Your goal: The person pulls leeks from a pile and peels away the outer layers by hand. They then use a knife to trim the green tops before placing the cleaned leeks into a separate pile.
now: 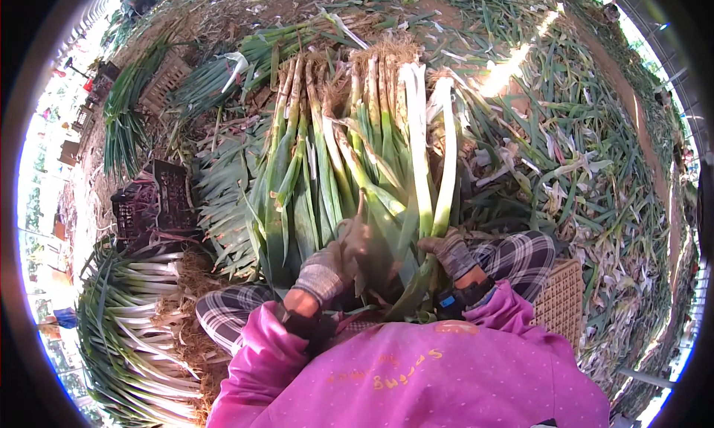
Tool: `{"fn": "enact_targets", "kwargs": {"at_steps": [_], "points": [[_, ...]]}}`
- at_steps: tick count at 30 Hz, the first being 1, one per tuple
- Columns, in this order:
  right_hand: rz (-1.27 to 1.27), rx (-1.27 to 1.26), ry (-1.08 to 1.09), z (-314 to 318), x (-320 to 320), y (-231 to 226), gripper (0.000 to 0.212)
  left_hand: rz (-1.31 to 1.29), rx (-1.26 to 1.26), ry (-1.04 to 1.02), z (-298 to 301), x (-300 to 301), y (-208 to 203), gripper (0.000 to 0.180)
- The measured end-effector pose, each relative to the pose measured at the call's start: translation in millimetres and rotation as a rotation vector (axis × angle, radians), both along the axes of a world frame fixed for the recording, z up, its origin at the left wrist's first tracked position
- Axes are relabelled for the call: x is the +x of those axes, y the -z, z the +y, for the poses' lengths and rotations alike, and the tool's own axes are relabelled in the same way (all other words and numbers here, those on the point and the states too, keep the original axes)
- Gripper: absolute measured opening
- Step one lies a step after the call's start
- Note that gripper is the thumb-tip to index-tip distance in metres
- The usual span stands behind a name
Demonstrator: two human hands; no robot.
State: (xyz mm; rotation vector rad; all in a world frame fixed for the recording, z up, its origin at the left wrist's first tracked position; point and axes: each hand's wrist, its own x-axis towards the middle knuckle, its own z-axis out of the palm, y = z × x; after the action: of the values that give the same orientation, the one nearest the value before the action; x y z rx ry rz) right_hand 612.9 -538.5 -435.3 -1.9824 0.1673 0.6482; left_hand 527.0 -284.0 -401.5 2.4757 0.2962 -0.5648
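My gloved right hand [449,254] is closed round the lower green part of a leek [446,156] with a bare white shaft. A second white-shafted leek [416,130] lies beside it, crossing near the same hand. My gloved left hand [332,269] is bunched at the broad green leaves between my knees, its fingers partly blurred; it seems to pinch a leaf. In front of me lies a row of unpeeled leeks [294,123], brown-skinned, with roots pointing away from me and leaves toward my lap.
Leeks with white shafts and roots [156,309] are piled at my left. Beyond them stand a dark plastic crate [172,194] and a tan crate [165,78]. Leaf scraps [587,168] cover the ground at right. A tan woven crate [563,298] is beside my right knee.
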Motion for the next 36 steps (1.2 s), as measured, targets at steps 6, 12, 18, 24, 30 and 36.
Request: {"fn": "enact_targets", "kwargs": {"at_steps": [6,12,18,24,30,36], "points": [[0.097,0.26,0.094,-11.8,0.3,8.8,0.028,0.049,-0.02,0.018,-6.9,4.8,-10.7,0.043],[0.1,0.112,0.154,-10.9,4.2,-18.4,0.029,0.075,-0.069,0.011,-5.4,-3.0,-13.3,0.041],[0.046,0.334,0.102,-36.7,2.8,25.6,0.029,0.011,-0.08,0.078,-20.4,-4.2,-22.1,0.037],[0.048,0.517,0.115,-35.4,4.4,-14.2,0.029,-0.064,-0.331,-0.084,-0.7,-41.6,85.4,0.037],[-0.001,0.285,0.396,-76.0,2.4,-8.1,0.024,-0.034,-0.222,-0.075,-14.0,18.4,-2.6,0.042],[-0.183,-0.027,0.391,-55.7,13.9,-19.6,0.028,0.095,0.067,-0.042,7.0,39.9,-12.4,0.044]]}}
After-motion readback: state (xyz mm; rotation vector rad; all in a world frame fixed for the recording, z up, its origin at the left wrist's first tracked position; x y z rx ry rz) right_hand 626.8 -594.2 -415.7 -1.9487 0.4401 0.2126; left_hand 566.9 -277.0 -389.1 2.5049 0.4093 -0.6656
